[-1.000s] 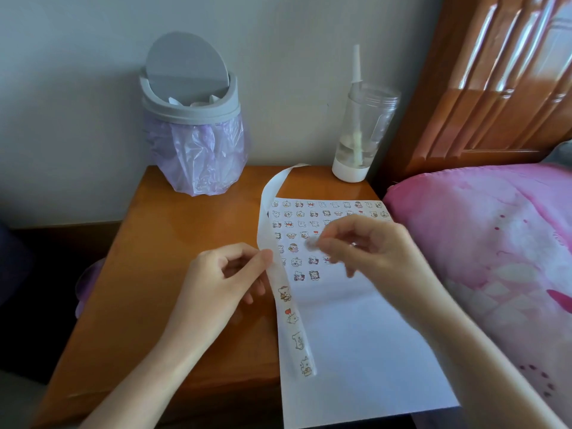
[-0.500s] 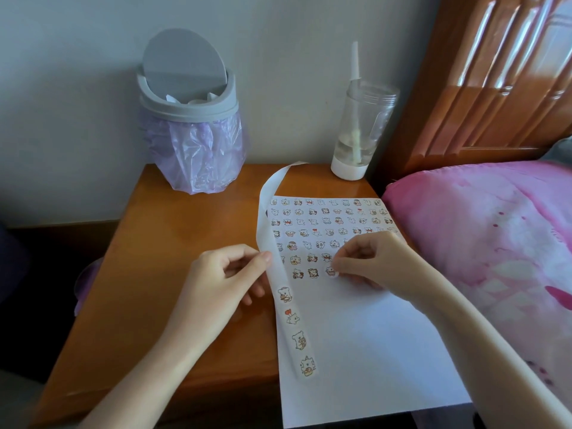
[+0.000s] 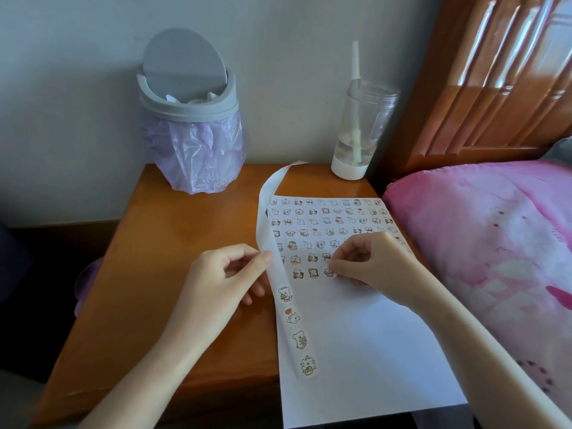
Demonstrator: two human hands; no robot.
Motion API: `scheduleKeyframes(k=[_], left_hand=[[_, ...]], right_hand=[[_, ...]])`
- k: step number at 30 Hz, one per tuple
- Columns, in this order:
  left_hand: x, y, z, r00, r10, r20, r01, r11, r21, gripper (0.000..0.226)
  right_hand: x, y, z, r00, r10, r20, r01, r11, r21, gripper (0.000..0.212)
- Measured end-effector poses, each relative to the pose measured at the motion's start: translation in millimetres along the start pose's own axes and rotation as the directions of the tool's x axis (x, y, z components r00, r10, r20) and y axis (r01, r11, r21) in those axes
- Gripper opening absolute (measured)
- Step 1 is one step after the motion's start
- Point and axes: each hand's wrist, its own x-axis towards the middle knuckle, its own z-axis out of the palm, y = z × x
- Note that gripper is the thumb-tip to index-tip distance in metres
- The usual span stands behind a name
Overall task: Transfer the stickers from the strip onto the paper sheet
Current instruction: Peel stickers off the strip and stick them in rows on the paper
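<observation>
My left hand (image 3: 223, 280) pinches the strip (image 3: 276, 275) (four stickers (image 3: 285, 294) on it). My right hand (image 3: 371, 267) pinches a sticker (image 3: 328, 271) onto the sheet (image 3: 356, 351).

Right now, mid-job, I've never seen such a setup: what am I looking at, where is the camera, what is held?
No machine here: these are a person's two bare hands, filmed by one head-worn camera looking forward and down. A wooden bedside table carries a white paper sheet with rows of small stickers on its far part, a lidded waste bin and a clear bottle with a straw. The left hand pinches the backing strip, which has four stickers left. The right hand pinches one sticker against the sheet, ending the nearest row.
</observation>
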Motion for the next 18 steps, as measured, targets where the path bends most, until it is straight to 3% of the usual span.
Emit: scheduleKeyframes(k=[8, 13, 18], left_hand=[[0.2, 0.2, 0.2, 1.000, -0.005, 0.003, 0.005, 1.000, -0.007, 0.021], [0.4, -0.4, 0.2, 1.000, -0.005, 0.004, 0.005, 1.000, -0.008, 0.021], [0.8, -1.2, 0.6, 1.000, -0.003, 0.002, 0.003, 1.000, -0.014, 0.020]], right_hand=[[0.0, 2.8, 3.5, 0.999, -0.042, -0.031, 0.037, 0.992, -0.123, 0.005], [1.5, 4.1, 3.8, 0.999, -0.041, -0.029, 0.035, 0.982, -0.184, 0.022], [4.5, 6.8, 4.6, 0.998, -0.068, -0.015, 0.064, 0.980, -0.190, 0.022]])
